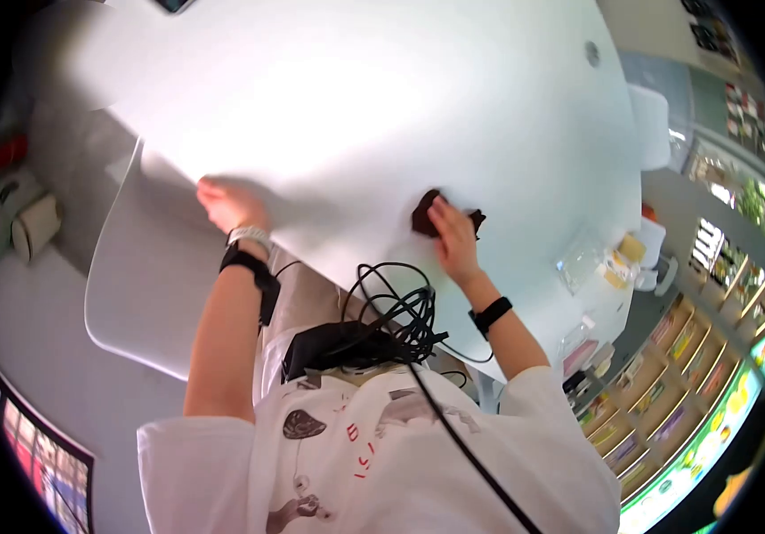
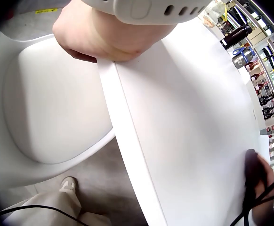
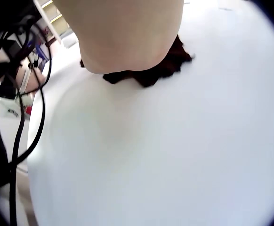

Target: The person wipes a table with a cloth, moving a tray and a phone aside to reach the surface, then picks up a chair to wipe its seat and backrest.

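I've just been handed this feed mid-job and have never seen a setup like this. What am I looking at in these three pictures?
There is no machine here. A person works with bare hands and wears three cameras. One sits on the head and looks down, so the white shirt and the black cables fill the bottom of that picture. The other two are strapped to the wrists, so each shows its own hand from very close.

The surface is a white table. The right hand presses on a dark cloth that lies on the table near the person's side. The left hand rests at the table's edge. I cannot tell whether its fingers curl round that edge. A white chair stands beside and below that hand.
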### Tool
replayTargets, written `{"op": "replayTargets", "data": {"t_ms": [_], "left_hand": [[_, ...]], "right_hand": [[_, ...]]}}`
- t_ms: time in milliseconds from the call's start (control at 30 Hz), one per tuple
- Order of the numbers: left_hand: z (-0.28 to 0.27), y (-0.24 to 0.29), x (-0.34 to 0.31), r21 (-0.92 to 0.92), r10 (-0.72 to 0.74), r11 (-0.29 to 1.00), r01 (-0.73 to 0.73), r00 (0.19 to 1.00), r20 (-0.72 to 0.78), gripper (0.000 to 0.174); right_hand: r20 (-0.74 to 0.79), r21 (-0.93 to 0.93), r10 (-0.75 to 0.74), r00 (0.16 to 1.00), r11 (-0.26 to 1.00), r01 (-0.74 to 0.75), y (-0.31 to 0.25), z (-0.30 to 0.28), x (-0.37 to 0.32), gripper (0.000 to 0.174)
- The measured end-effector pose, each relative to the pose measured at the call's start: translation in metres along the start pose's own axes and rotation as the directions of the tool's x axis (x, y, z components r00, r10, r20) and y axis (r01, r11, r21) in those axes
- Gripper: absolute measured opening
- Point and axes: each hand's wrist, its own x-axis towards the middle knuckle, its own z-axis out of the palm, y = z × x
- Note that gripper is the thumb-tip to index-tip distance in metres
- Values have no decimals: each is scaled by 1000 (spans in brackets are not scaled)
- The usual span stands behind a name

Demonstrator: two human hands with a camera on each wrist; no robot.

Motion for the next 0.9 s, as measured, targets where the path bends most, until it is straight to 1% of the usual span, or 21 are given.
{"op": "replayTargets", "data": {"t_ms": [33, 67, 100, 167, 267, 300, 333, 367, 433, 467, 500, 567, 600, 633, 667, 733, 767, 800, 833, 867, 900], "left_hand": [[0, 1, 0, 9, 12, 1000, -12, 1000, 3, 58], [-1, 5, -3, -7, -49, 999, 49, 999, 8, 59], [-2, 7, -4, -24, -42, 999, 42, 999, 16, 59], [-4, 4, -7, -40, -27, 999, 28, 999, 22, 60], [-1, 1, -5, -68, 8, 998, -8, 1000, 8, 60], [0, -1, -4, -77, 14, 997, -14, 1000, 5, 59], [2, -3, -3, -90, 21, 996, -20, 1000, 2, 59], [4, -5, -2, -97, 39, 995, -39, 999, -2, 60], [4, -3, -6, -34, 46, 998, -47, 999, -23, 60], [2, 1, -1, 3, 51, 999, -51, 998, -28, 60], [3, 2, -2, -8, 67, 998, -67, 997, -30, 61], [4, 2, 1, 2, 56, 998, -56, 998, -34, 60], [3, 3, 2, 5, 50, 999, -50, 998, -35, 60], [2, 3, 4, 17, 80, 997, -80, 996, -35, 59], [3, 4, 7, -23, 59, 998, -60, 998, -35, 58], [3, -1, 14, 50, 82, 996, -80, 996, -31, 58], [3, -9, 27, 92, 136, 987, -132, 990, -38, 58], [2, -3, 23, 75, 98, 993, -95, 994, -38, 58], [1, -1, 21, 64, 90, 994, -87, 995, -44, 58], [2, 0, 20, 47, 77, 996, -75, 996, -51, 58], [2, 2, 19, 10, 35, 999, -34, 998, -45, 58]], "right_hand": [[-181, -53, 57, 982, 996, -68, 18, -13, 9, 61], [-326, 45, 212, 921, 977, -209, 39, -33, 20, 55], [-475, -22, 243, 846, 958, -287, 62, -57, 36, 50], [-647, -29, 330, 687, 890, -455, 144, -97, 54, 43], [-703, -137, 380, 601, 757, -639, 271, -139, 56, 41], [-673, -49, 457, 582, 757, -651, 313, -145, 54, 41], [-635, 38, 528, 563, 750, -660, 318, -149, 63, 41], [-614, 389, 640, 462, 755, -529, 321, -143, 68, 39], [-675, -37, 385, 629, 834, -550, 288, -130, 82, 37], [-579, 44, 406, 707, 882, -470, 263, -111, 86, 37], [-512, 12, 290, 808, 943, -331, 223, -92, 79, 38], [-391, -96, 191, 900, 965, -246, 112, -34, 43, 43], [-248, -41, 150, 957, 985, -166, 68, -9, 15, 46], [268, -111, 102, 958, 991, -74, 34, 16, -13, 37], [203, -135, -33, 979, 989, 62, 19, 14, -31, 38], [90, -197, -297, 951, 930, 309, 3, 10, -49, 42], [276, -246, -203, 939, 930, 273, 24, -7, -47, 40], [232, -135, -14, 973, 990, 46, 61, -14, -38, 40], [78, -240, 194, 978, 956, -170, 99, -31, -19, 43], [62, -603, 354, 933, 758, -248, 145, -65, -2, 42], [-300, -465, 264, 917, 798, -382, 197, -92, 4, 41]]}}
